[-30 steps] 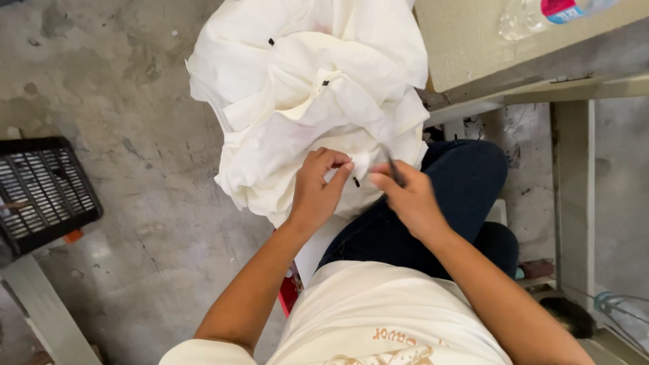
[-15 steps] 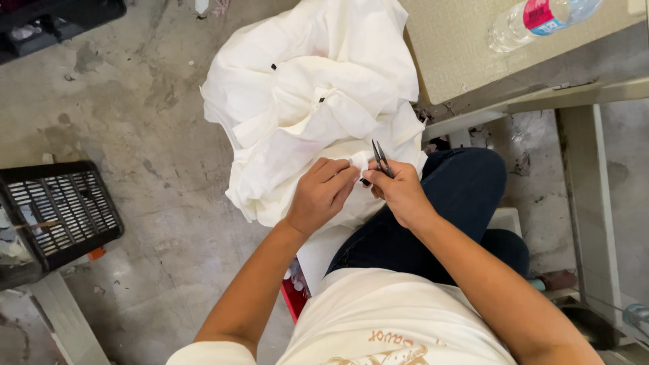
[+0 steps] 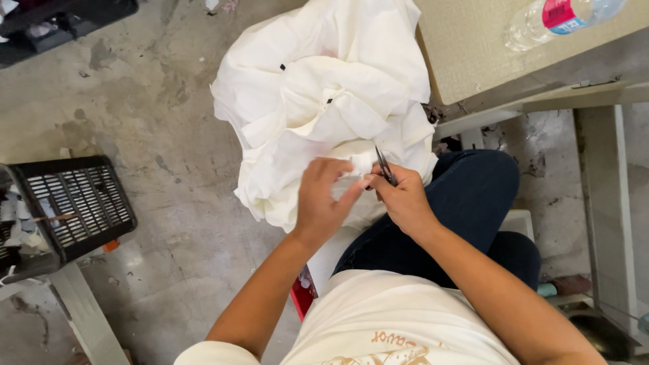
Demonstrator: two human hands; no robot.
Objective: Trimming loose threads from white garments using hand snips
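A bundle of white fabric garments (image 3: pixel 318 101) lies bunched in front of my lap and over the floor. My left hand (image 3: pixel 324 196) pinches a fold of this white fabric near its lower edge. My right hand (image 3: pixel 404 197) holds small dark thread snips (image 3: pixel 384 166), blades pointing up, right against the pinched fold. Both hands meet above my dark blue trouser legs (image 3: pixel 466 209).
A beige table top (image 3: pixel 473 47) with a clear plastic bottle (image 3: pixel 561 17) stands at the upper right, its metal frame (image 3: pixel 602 203) running down the right side. A black slatted crate (image 3: pixel 67 203) sits at the left on the concrete floor (image 3: pixel 149 101).
The view has shifted, so the crate and fabric appear lower. My hands have risen slightly, and the snips now stand out against the fabric fold.
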